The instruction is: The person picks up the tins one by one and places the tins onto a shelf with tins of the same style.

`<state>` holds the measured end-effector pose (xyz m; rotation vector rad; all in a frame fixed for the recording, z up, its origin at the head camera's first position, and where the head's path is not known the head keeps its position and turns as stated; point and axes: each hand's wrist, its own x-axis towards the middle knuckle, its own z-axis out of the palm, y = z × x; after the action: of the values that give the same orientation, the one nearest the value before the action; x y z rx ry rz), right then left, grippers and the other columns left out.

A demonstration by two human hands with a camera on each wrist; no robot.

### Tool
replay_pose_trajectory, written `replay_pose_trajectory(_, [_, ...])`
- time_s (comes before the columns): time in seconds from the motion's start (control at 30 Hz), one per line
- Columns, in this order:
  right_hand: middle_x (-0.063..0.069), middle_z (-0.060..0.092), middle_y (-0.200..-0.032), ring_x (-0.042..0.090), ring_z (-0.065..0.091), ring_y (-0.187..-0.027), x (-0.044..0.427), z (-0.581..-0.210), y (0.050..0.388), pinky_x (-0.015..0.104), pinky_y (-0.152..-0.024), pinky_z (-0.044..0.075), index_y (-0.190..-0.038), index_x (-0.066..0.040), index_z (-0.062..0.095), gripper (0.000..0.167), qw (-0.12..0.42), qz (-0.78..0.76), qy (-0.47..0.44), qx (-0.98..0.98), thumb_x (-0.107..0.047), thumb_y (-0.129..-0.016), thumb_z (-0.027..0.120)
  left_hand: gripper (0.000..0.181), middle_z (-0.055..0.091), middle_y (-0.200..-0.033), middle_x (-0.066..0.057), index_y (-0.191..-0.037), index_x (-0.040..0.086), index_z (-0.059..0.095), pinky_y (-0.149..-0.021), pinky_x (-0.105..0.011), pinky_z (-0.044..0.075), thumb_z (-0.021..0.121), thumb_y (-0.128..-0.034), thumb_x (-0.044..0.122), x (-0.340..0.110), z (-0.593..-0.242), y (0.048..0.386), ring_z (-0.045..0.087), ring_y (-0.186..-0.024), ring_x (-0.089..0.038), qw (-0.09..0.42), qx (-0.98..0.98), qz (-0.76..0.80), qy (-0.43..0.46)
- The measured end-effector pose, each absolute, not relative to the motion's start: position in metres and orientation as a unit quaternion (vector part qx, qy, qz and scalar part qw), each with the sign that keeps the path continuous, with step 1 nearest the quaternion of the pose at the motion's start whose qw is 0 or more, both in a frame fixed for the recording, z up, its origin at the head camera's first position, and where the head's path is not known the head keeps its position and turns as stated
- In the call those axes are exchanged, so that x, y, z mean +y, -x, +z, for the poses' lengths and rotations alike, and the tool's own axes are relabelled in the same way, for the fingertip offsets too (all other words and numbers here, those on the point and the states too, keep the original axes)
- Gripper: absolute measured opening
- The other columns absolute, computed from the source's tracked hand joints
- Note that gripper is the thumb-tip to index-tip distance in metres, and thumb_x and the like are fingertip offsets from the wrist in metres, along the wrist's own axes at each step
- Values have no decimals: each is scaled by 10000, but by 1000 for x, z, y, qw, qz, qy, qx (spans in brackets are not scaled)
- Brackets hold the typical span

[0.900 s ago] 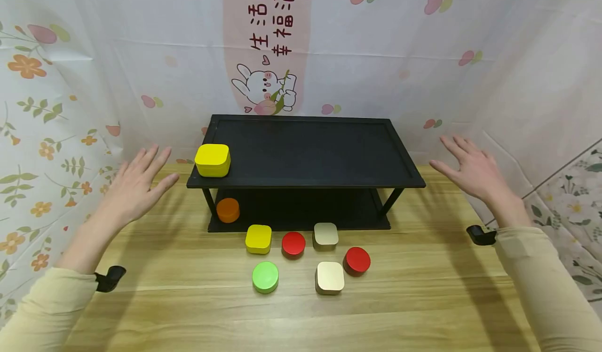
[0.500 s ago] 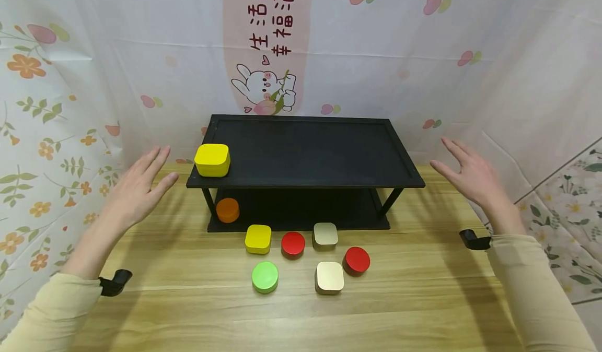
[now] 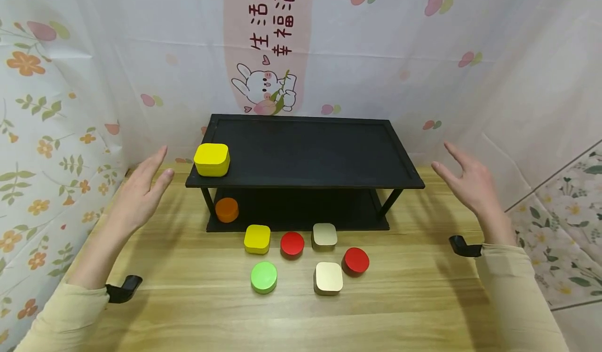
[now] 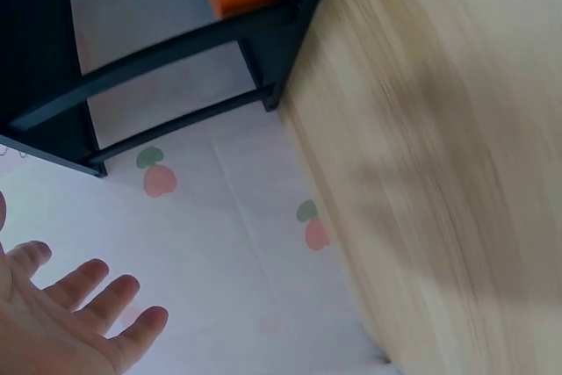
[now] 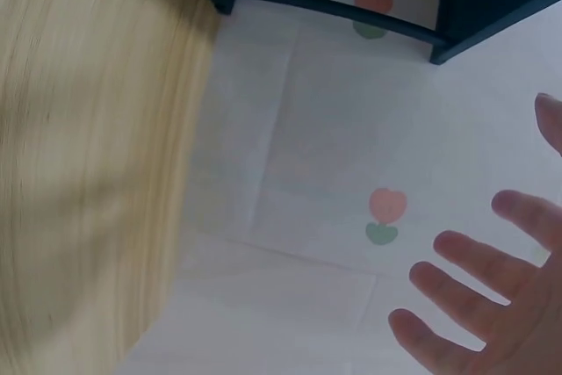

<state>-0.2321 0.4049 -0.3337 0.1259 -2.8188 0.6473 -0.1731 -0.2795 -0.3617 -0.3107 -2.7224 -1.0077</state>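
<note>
My left hand (image 3: 138, 198) hovers left of a black two-tier shelf (image 3: 305, 153), fingers extended and nothing held. My right hand (image 3: 472, 185) hovers to the shelf's right, also holding nothing. Both wrist views show spread fingers. A yellow square box (image 3: 212, 160) sits at the left of the upper tier. Below it, an orange round box (image 3: 227, 210) stands at the left of the lower tier. In front of the shelf are a smaller yellow square box (image 3: 257, 238), a green round box (image 3: 264, 277), two red round boxes (image 3: 292, 245) and two cream square boxes (image 3: 328, 278).
The wooden table (image 3: 291, 320) carries the shelf and the loose boxes. A printed white curtain (image 3: 376, 70) hangs behind the shelf and along both sides. Slanted black posts (image 3: 390, 202) support the upper tier. A black mount sits at each wrist.
Both forearms have shifted slightly inward, and the hands have turned more edge-on with the palms facing each other. The shelf and the boxes stay where they were.
</note>
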Motion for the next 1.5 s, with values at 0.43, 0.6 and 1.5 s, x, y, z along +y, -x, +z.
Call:
replay_pose_trajectory(0.43, [189, 441, -1601, 469, 453, -1408, 389, -338, 222, 683, -1078, 432, -1619, -314, 324, 643, 170, 278, -42, -944, -463, -1044, 570, 558, 318, -1654, -234, -1659, 243, 171, -1137, -748, 313, 339, -1135, 340, -261, -359, 161, 370, -1445, -521, 124, -895, -419, 91])
replay_pose_trajectory(0.6, [131, 482, -1587, 421, 489, -1385, 383, -338, 216, 630, -1072, 461, -1604, -359, 345, 620, 182, 294, -34, -938, -456, -1039, 582, 547, 314, -1663, -213, -1656, 285, 174, -1221, -713, 236, 323, -1136, 364, -253, -358, 157, 341, -1477, -519, 109, -881, -454, 83])
replay_pose_trajectory(1.5, [144, 613, -1454, -221, 458, -1197, 363, -336, 185, -11, -935, 390, -1509, -389, 497, 553, 284, 320, -66, -902, -271, -1003, 687, 620, 254, -1686, -193, -1618, 64, 293, -944, -40, 514, 338, -1123, 435, -224, -366, 152, 302, -1554, -348, 55, -791, -606, 63])
